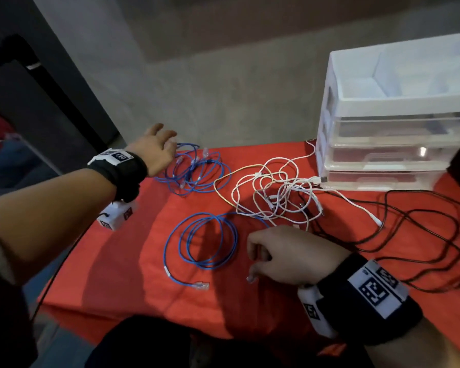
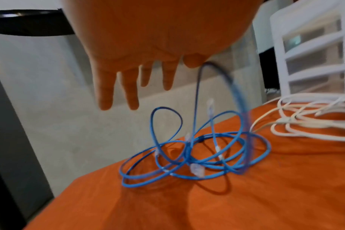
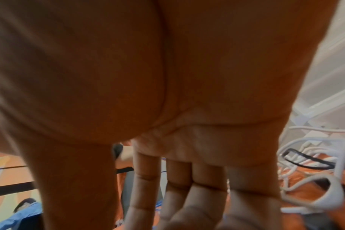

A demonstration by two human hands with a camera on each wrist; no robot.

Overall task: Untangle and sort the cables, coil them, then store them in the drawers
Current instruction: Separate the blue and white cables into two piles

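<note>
Sorting stage, by the look of it: blue cables already pulled apart from the rest, nothing coiled tight or stored yet. Left hand [image 1: 154, 148] stretched to the far left of the table [image 1: 122, 261], fingers [image 2: 132, 93] straight and spread, hanging just above the far blue heap [image 1: 194, 168]; one blue loop rising beside the thumb in the left wrist view, but whether touched or merely close, cannot tell. Right hand [image 1: 290, 254] low over the near middle, fingers loosely curled, apparently holding nothing, though blurred at the tips. Near blue cable [image 1: 202, 243] lying in loose rings just left of that hand, one clear plug [image 1: 201, 285] at the front. White tangle [image 1: 276, 192] in the middle, knotted with a yellowish strand, still unsorted; black cable [image 1: 422, 229] sprawled in wide loops to the right, running under the white. Drawers [image 1: 398, 152] at the far right corner, all seemingly closed, open tray on top. Next, probably: gather one blue cable, wind into a neat coil, pull a drawer open. In the way: a white lead with its plug lying right against the bottom drawer front, likely to snag; black loops crossing the reach to the drawers.
</note>
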